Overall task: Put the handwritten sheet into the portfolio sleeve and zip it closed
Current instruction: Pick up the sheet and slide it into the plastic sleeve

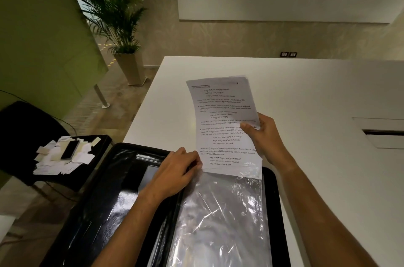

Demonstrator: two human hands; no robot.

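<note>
Handwritten sheet (220, 122) held upright over a white counter (317, 96), lines of dark script facing the camera, top edge curling away. Right hand (262, 135) clenched on its right edge, thumb across the front. Bottom edge tucked just inside the open mouth of a clear plastic sleeve (223, 218) — crinkled, shiny, lying on the right half of an open black portfolio (105, 201). Left hand (175, 172) pressed down at the sleeve's top-left corner, fingers pinching the plastic beside the sheet. Portfolio overhanging the counter's near-left corner. To the left, well apart: a black chair (26, 126) carrying scattered paper scraps (54, 161) and a dark phone (70, 150). Further back — a potted palm (113, 15) beside a green partition (37, 37).
</note>
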